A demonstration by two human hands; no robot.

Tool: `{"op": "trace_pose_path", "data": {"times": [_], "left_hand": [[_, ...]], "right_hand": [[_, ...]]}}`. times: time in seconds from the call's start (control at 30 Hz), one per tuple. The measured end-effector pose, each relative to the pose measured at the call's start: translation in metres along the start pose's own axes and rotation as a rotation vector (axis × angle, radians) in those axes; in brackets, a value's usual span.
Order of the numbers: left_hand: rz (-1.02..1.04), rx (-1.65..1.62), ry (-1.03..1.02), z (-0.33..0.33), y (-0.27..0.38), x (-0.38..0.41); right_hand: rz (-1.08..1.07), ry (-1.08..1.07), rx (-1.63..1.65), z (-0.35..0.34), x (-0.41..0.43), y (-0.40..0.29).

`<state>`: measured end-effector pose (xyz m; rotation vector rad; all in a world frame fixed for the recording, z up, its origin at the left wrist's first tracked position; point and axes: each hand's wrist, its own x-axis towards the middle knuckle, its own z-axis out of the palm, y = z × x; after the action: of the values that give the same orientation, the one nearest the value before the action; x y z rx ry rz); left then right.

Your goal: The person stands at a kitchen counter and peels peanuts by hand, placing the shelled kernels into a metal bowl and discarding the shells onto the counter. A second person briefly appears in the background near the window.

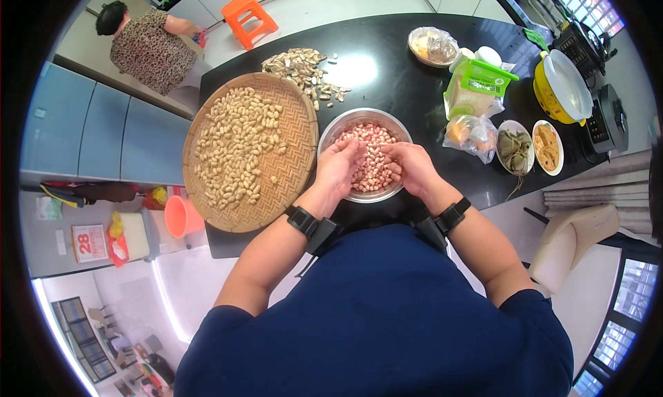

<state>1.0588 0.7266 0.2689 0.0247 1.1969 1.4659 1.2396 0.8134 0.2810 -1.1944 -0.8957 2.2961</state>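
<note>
A round metal bowl (pixel 332 127) of shelled pink peanuts (pixel 374 176) stands on the black counter before me. Over the bowl's left part is my left hand (pixel 339 166), its fingers curled and the fingertips close together. My right hand (pixel 412 166) is over the right part, fingers bent inward. Whether either hand holds a peanut is too small to tell. Left of the bowl lies a round woven bamboo tray (pixel 290 189) with many unshelled peanuts (pixel 235 143). A pile of empty peanut shells (pixel 298 70) lies on the counter behind the tray and bowl.
On the counter (pixel 383 34) at right are a bread bag (pixel 474 88), a plastic bag of round food (pixel 471 135), a dish of leaf-wrapped food (pixel 515 148), a dish of brown food (pixel 547 148) and a yellow pot (pixel 546 94). Another person (pixel 153 50) stands beyond the counter, back left.
</note>
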Motion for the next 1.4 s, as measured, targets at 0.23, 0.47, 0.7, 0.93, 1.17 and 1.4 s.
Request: {"op": "trace_pose_path", "data": {"times": [0.23,0.47,0.7,0.93,1.17,1.4], "left_hand": [[0.212,0.214,-0.103,0.015,0.011,-0.012],[0.597,0.812,-0.385,0.022,0.025,-0.027],[0.550,0.343,-0.044,-0.042,0.042,-0.059],[0.520,0.206,0.496,-0.149,0.045,-0.124],[0.632,0.169,0.783,-0.207,0.040,-0.155],[0.490,0.988,0.815,-0.218,0.066,-0.129]], "right_hand": [[0.163,-0.075,0.251,-0.007,-0.001,-0.006],[0.214,-0.185,0.421,0.024,0.010,-0.016],[0.151,-0.006,0.378,0.071,0.079,-0.062],[0.051,0.097,0.178,0.127,0.191,-0.106],[-0.078,-0.012,-0.027,0.128,0.161,-0.122],[-0.173,-0.095,-0.428,0.041,0.022,-0.095]]}}
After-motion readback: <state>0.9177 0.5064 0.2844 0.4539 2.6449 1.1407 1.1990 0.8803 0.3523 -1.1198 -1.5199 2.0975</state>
